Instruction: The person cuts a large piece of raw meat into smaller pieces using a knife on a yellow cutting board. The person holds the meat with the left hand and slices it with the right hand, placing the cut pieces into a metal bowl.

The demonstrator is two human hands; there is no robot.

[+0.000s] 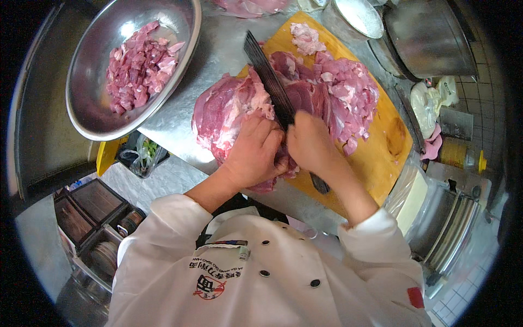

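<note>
My left hand (258,149) presses on a large piece of raw meat (222,112) that lies partly over the left edge of a wooden cutting board (380,163). My right hand (310,141) is closed around a cleaver (267,77), whose dark, wide blade stands on edge across the meat, pointing away from me. The handle end (319,184) shows below my right wrist. Right of the blade lie a thick slab of meat (308,98) and a heap of cut meat chunks (355,98). A pale, fatty lump (306,39) rests at the board's far end.
At the upper left, a large steel bowl (88,81) holds meat pieces (141,69). A metal container (359,18) and a big pot (429,36) stand at the upper right. Plastic bags (425,106) lie right of the board. Bagged greens (149,149) sit below the steel table's edge.
</note>
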